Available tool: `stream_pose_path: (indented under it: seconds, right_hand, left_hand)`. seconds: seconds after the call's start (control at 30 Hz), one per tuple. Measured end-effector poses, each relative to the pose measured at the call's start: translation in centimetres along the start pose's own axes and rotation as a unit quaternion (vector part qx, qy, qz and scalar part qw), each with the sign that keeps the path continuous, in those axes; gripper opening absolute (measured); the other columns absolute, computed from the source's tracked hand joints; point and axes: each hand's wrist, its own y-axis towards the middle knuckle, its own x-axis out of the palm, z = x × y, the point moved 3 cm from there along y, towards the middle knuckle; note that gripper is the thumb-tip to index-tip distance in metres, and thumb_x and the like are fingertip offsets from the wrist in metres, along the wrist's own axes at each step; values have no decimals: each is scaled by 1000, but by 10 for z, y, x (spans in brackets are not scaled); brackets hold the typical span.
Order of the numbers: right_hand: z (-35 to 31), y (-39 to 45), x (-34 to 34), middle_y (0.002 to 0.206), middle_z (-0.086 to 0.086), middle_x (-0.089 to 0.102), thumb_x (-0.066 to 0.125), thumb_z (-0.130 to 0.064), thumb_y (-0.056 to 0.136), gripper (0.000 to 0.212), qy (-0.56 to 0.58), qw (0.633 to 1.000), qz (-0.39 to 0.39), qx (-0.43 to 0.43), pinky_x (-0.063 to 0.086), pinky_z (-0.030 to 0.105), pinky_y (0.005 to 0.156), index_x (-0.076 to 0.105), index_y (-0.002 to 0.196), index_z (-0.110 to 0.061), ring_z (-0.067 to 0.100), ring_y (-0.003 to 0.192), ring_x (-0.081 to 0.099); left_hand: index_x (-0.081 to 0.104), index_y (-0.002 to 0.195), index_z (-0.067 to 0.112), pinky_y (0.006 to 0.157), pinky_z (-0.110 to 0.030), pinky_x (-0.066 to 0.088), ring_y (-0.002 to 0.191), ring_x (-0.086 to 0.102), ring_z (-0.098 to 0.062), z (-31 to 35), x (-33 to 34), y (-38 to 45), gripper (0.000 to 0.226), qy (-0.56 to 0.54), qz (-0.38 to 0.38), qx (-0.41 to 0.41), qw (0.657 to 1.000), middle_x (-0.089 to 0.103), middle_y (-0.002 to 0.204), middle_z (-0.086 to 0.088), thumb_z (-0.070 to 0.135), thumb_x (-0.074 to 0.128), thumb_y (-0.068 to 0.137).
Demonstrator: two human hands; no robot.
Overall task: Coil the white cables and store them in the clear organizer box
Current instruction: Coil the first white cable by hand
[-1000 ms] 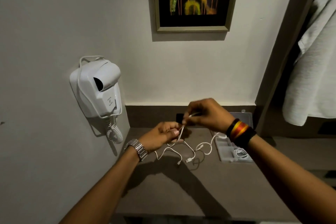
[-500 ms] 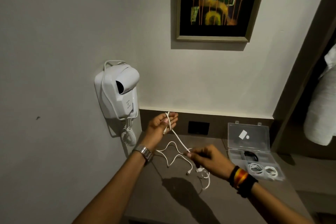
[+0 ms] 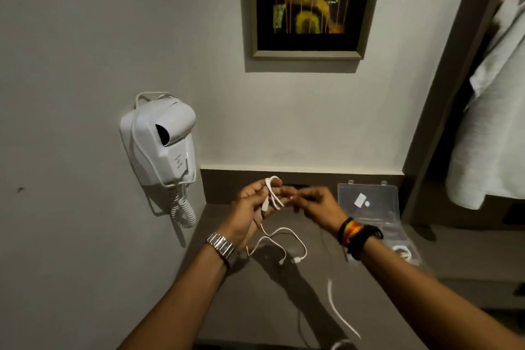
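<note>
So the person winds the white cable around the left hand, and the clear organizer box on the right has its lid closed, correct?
Not quite. In the head view the clear organizer box has its lid open, standing up at the back. The white cable is indeed looped on the left hand.

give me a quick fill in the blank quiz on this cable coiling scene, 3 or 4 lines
1. The white cable is looped around the fingers of the ____ hand.
2. The lid of the clear organizer box stands ____.
3. The silver watch sits on the ____ wrist.
4. The white hair dryer hangs on the ____.

Missing words: left; open; left; wall
</note>
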Motion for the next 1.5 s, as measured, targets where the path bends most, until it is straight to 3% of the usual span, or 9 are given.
stream_pose_path:
  seconds: [0.2,0.37,0.53,0.67,0.77,0.9,1.03,1.27,1.5]
  right_hand:
    - [-11,-43,29,58,-5,61,60,-37,102,29,-205,968,-138,-48,42,23,54,77,88,-19,5,50,51]
    - [-77,-20,3,70,2,72,67,-42,95,29,-325,929,-17,-177,55,43,62,77,89,-16,20,64,67]
    - [-64,11,-27,86,6,81,82,-30,84,18,-136,987,54,-69,63,49,80,82,91,-14,20,83,77]
    - [-19,-6,7,69,-1,74,69,-21,97,16,-87,995,-6,-48,55,27,66,82,87,-18,2,65,63]
    - [-5,-28,37,56,-10,59,59,-28,103,28,-136,988,-64,-28,41,14,57,78,87,-14,-4,49,52]
    - [-33,-40,41,77,-5,72,56,-37,103,27,-277,949,-121,-88,47,21,62,76,104,-19,4,64,62]
    - [-81,-32,17,79,-3,75,61,-43,98,24,-392,891,-75,-217,48,32,59,76,93,-24,16,67,65]
    - [-72,6,-27,96,0,81,77,-29,89,18,-143,983,43,-110,61,42,88,82,99,-14,15,93,75]
    - [-10,-43,34,58,-10,60,57,-35,103,34,-218,969,-115,-27,45,18,58,78,94,-9,-3,48,54]
  left_hand:
    - [59,115,0,109,-40,47,123,63,-27,13,-39,13,29,260,145,93,950,68,126,-18,5,32,107]
    - [63,103,24,81,-42,53,90,69,-10,-11,-33,-1,22,545,28,84,834,75,98,1,23,41,106]
    - [60,115,-6,92,-29,57,108,72,-33,-16,-8,-9,30,184,-47,-27,981,76,99,-20,3,33,104]
    - [61,111,-3,100,-36,54,113,67,-39,2,-7,-2,31,-34,43,12,998,69,113,-32,2,31,103]
    - [56,109,-6,103,-35,50,120,63,-37,10,-17,5,29,34,136,69,988,64,122,-34,-2,27,104]
    - [61,111,9,95,-29,50,109,67,-15,13,-43,-5,27,441,198,130,866,74,117,-3,12,35,107]
    - [62,106,24,67,-26,46,74,64,-4,3,-41,-14,24,639,90,115,755,72,86,8,23,38,106]
    - [61,108,-6,85,-22,57,98,74,-26,1,3,-29,32,224,-56,-14,973,69,74,-15,-2,30,103]
    - [62,104,-1,92,-29,57,104,72,-32,33,-21,-14,30,-129,125,74,981,77,93,-20,0,33,102]
